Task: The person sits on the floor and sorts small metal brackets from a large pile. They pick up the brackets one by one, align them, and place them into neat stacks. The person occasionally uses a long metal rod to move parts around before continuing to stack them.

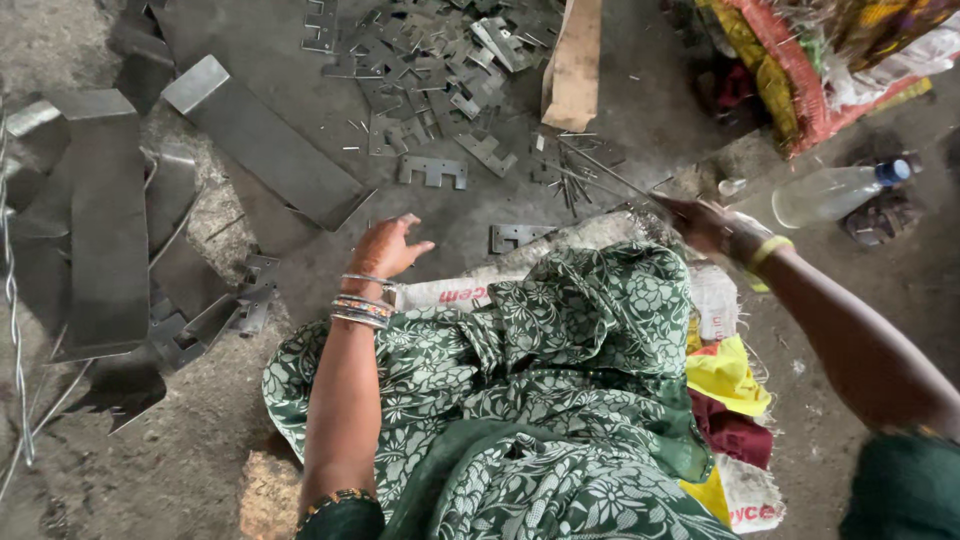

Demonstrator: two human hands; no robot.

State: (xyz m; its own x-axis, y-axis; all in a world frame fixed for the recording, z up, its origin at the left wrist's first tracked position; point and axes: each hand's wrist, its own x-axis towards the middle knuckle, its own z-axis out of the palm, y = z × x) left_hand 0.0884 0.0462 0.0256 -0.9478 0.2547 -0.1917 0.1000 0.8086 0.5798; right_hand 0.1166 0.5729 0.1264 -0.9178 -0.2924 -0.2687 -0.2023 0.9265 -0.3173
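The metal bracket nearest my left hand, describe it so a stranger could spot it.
Start at the green floral cloth over the lap. Just beyond its top edge, right of the left hand, lies one flat grey notched bracket, alone, apart from the heaped pile farther off.

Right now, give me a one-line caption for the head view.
Seated on sacks, left hand open over the floor, right hand pulling thin metal rods beside scattered cut metal brackets.

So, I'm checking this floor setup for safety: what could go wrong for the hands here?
The bare left hand hovers open over cut metal brackets and strips; their edges could nick skin. The right hand grips thin metal rods, whose ends might poke. The plastic bottle lying nearby could roll underfoot.
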